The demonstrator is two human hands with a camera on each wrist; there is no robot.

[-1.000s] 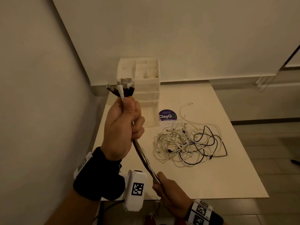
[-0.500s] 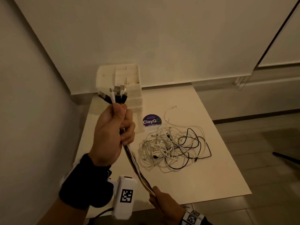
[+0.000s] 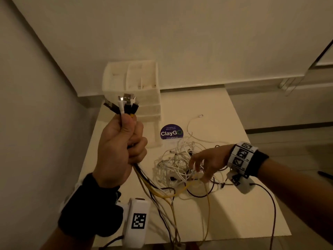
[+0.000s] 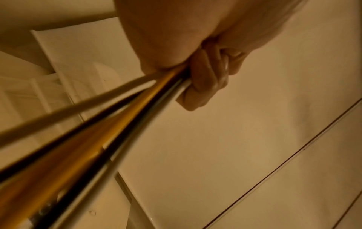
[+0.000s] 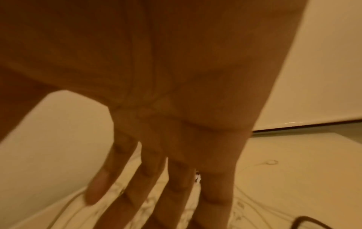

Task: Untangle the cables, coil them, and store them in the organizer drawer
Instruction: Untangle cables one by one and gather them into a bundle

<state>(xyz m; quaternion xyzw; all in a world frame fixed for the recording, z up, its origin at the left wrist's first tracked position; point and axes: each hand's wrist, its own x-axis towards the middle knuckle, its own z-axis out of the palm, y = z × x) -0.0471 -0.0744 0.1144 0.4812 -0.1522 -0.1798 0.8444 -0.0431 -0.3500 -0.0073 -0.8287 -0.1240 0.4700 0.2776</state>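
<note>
The room was dim, under a warm yellowish light. A pale table [image 3: 234,204] stood pushed into the corner where a plain left wall [image 3: 36,105] met the plain back wall [image 3: 180,33]. Its far edge ran along the back wall. A round purple sticker [image 3: 171,132] reading "ClayGo" lay on the tabletop towards the far left corner. Beyond the table's right edge was a grey tiled floor [image 3: 297,141], and a dark skirting strip [image 3: 288,127] ran along the low ledge there.
</note>
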